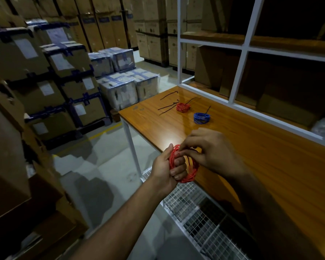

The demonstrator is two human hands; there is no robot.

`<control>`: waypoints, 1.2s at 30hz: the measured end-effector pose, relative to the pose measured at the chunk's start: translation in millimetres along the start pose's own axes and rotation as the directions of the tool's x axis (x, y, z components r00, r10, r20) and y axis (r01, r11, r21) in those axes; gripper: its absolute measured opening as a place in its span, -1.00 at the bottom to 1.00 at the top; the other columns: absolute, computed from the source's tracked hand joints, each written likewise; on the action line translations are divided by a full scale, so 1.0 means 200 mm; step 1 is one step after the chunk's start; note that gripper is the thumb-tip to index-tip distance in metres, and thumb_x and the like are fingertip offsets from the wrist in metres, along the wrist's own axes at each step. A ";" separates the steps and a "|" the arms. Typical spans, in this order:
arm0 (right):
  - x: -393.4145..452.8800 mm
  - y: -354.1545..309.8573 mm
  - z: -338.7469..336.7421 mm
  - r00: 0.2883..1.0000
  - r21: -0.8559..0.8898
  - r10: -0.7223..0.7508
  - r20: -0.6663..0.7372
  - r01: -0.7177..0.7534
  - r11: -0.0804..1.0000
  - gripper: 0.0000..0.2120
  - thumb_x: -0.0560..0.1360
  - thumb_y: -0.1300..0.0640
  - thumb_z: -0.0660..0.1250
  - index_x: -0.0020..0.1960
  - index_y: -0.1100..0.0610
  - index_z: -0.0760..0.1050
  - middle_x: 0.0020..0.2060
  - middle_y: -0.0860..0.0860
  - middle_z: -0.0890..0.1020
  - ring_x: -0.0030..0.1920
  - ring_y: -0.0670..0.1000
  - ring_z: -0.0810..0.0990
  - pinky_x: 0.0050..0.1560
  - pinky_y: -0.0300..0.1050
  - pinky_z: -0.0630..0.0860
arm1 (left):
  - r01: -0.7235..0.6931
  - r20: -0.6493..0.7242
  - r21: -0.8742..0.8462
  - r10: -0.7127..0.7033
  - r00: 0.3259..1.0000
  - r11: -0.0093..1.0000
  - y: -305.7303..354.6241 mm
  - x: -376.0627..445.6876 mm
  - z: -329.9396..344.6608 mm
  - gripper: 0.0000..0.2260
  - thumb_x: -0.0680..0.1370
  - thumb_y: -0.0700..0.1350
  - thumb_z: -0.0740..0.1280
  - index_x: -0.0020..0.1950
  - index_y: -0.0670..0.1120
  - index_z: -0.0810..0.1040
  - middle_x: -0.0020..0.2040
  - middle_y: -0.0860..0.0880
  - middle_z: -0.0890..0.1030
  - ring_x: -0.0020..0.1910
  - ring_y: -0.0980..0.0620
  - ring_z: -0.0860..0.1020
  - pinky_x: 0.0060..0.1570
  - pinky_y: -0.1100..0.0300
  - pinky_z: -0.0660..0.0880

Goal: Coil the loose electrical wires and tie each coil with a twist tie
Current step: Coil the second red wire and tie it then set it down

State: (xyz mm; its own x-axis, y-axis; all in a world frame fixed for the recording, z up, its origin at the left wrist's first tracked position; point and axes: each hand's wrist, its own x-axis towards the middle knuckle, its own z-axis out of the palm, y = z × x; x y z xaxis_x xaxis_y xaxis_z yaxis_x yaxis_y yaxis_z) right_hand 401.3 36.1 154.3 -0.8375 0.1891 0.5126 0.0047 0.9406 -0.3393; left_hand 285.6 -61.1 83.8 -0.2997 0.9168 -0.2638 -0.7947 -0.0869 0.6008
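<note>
I see my left hand [165, 166] gripping a red wire coil [184, 164] at the near edge of the worktop [251, 147], fingers curled through its loop. My right hand [212, 147] pinches the coil's top strands. Farther along the worktop lie a blue coil [201, 117], a second red coil [183, 107] and loose black twist ties [167, 107].
</note>
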 end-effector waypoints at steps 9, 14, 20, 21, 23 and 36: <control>0.02 0.20 0.06 0.971 0.262 0.236 0.047 -0.239 0.935 -0.91 0.38 0.19 0.57 -0.17 0.06 0.69 -0.31 -0.13 0.67 -0.26 -0.20 0.62 -0.25 -0.46 0.41 | 0.095 0.007 0.102 -0.096 0.995 0.990 -0.04 -0.12 0.02 -0.56 0.68 0.10 0.06 -0.32 -0.08 0.38 -0.52 0.07 0.21 -0.62 0.16 0.17 -0.58 0.28 0.14; -0.05 0.18 0.13 0.980 0.216 0.156 0.126 -0.180 0.960 -0.78 0.53 0.29 0.35 0.03 0.06 0.70 -0.17 -0.14 0.72 -0.17 -0.25 0.63 -0.17 -0.39 0.49 | 0.051 -0.023 0.043 -0.050 0.998 0.998 0.02 -0.16 0.00 -0.59 0.68 0.05 0.07 -0.34 -0.06 0.35 -0.55 0.08 0.22 -0.64 0.17 0.18 -0.58 0.29 0.07; -0.03 0.09 0.20 0.968 0.228 0.157 0.197 -0.201 0.953 -0.71 0.61 -0.09 0.20 0.19 -0.04 0.61 -0.20 -0.08 0.69 -0.24 -0.09 0.61 -0.23 -0.10 0.53 | 0.035 -0.037 0.077 -0.032 0.999 0.996 0.07 -0.16 -0.07 -0.66 0.60 0.04 0.15 -0.34 -0.06 0.37 -0.57 0.08 0.22 -0.67 0.17 0.18 -0.60 0.30 0.07; -0.01 0.09 0.24 0.967 0.176 0.137 0.216 -0.177 0.968 -0.70 0.61 -0.12 0.16 0.15 -0.05 0.60 -0.22 -0.08 0.65 -0.24 -0.08 0.57 -0.25 -0.08 0.47 | 0.043 -0.024 0.075 -0.041 0.999 0.996 0.09 -0.15 -0.09 -0.64 0.62 0.04 0.13 -0.35 -0.06 0.37 -0.57 0.08 0.22 -0.67 0.17 0.19 -0.61 0.30 0.08; 0.04 0.09 0.32 0.967 0.109 0.114 0.229 -0.142 0.984 -0.71 0.62 -0.09 0.10 0.09 -0.05 0.57 -0.27 -0.11 0.53 -0.25 -0.10 0.47 -0.24 -0.13 0.35 | 0.066 0.024 0.065 -0.067 0.997 0.996 0.14 -0.13 -0.14 -0.58 0.66 0.06 0.08 -0.36 -0.06 0.38 -0.57 0.08 0.23 -0.67 0.18 0.20 -0.61 0.30 0.10; 0.35 0.08 0.81 0.812 0.381 0.437 0.387 -0.573 0.726 -0.70 0.67 0.09 0.17 -0.18 0.04 0.55 -0.29 0.01 0.71 -0.29 -0.12 0.67 -0.24 -0.23 0.49 | 0.093 -0.170 0.335 -0.037 0.985 0.937 0.52 0.11 -0.60 -0.57 0.64 0.09 0.21 -0.35 -0.13 0.39 -0.57 0.05 0.21 -0.67 0.17 0.15 -0.64 0.35 0.07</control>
State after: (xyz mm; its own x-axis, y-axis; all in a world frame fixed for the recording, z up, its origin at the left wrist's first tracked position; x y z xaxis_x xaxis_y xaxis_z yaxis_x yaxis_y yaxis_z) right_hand 254.4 18.1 58.0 -0.8893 0.4558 -0.0375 0.2749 0.4672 -0.8403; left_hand 133.2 -96.0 49.5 -0.3558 0.8397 -0.4104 -0.5959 0.1345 0.7917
